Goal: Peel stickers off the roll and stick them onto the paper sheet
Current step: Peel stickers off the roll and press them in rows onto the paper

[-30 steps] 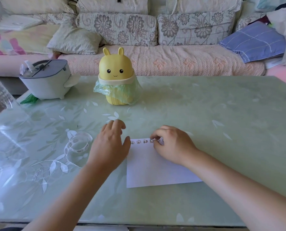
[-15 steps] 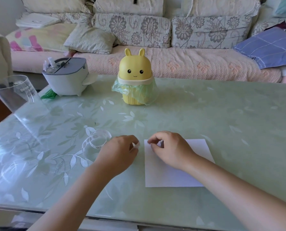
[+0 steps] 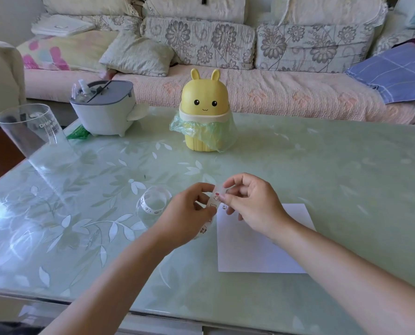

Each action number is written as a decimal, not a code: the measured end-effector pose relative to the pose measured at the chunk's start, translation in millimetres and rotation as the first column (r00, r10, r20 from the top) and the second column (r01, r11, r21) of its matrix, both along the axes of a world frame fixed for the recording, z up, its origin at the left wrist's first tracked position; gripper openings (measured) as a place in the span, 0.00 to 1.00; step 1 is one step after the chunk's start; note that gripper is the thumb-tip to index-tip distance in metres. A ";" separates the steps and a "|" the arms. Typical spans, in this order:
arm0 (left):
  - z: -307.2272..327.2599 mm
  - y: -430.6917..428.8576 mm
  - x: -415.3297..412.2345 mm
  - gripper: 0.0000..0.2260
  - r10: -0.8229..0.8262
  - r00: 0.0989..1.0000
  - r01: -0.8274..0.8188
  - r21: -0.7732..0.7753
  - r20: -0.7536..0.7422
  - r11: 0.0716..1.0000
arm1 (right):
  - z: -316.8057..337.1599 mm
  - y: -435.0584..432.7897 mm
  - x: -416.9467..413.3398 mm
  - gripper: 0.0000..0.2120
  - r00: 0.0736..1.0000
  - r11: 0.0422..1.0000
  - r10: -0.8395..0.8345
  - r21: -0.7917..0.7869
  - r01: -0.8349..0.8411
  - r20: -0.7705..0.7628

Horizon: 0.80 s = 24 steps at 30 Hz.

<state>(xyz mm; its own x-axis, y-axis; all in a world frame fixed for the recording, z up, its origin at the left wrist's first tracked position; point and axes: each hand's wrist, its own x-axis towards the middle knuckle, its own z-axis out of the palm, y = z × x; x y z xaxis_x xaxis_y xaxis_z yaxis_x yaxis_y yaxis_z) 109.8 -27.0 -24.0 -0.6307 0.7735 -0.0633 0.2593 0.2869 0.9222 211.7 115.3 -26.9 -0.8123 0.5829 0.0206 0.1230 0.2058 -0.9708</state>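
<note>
A clear sticker roll [image 3: 154, 206] printed with small cartoon figures lies on the green glass table [image 3: 322, 165]. A loose strip of the tape [image 3: 215, 200] runs up from it, and a further bit shows below my left hand. My left hand [image 3: 189, 213] pinches this strip just left of the white paper sheet [image 3: 250, 250]. My right hand [image 3: 252, 204] hovers over the sheet's top left corner, fingertips closed on the strip's upper end. The sheet's top edge is mostly hidden by my right hand.
A yellow bunny-shaped bin [image 3: 205, 112] with a green bag stands at mid table. A grey-white box [image 3: 104, 110] sits at the back left, and a clear plastic cup [image 3: 32, 134] stands near the left edge. A sofa [image 3: 225, 56] runs behind the table.
My right hand left the paper's top edge and rose to meet my left hand. My left hand lifted a strip of sticker tape off the table. The camera view shifted left.
</note>
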 end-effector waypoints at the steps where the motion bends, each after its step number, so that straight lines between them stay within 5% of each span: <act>1: 0.6 0.1 0.7 0.12 0.003 1.000 -0.003 -0.002 0.014 1.000 | -0.1 0.2 0.4 0.06 1.000 1.000 0.004 0.024 -0.004 -0.003; 4: 4.2 2.0 1.9 0.06 0.047 0.992 -0.047 0.004 0.121 0.999 | -3.0 2.1 1.1 0.05 0.999 0.987 0.033 0.154 -0.032 -0.008; 7: 8.7 4.9 3.1 0.10 0.103 0.962 -0.111 0.019 0.254 0.994 | -3.6 2.1 3.0 0.04 0.999 0.963 0.053 0.265 -0.055 0.014; 24: 5.2 7.9 1.6 0.09 0.214 0.898 -0.225 -0.016 0.384 0.974 | -12.3 -1.9 3.5 0.03 0.999 0.873 -0.010 0.488 0.024 -0.031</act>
<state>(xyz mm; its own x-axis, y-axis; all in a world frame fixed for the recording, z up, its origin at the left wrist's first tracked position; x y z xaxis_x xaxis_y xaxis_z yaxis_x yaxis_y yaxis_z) 111.5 -19.1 -18.8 -0.7165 0.6231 -0.3135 -0.1802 0.2688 0.9462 215.2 113.4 -39.2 -0.7972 0.5070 0.3277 0.1064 0.6522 -0.7505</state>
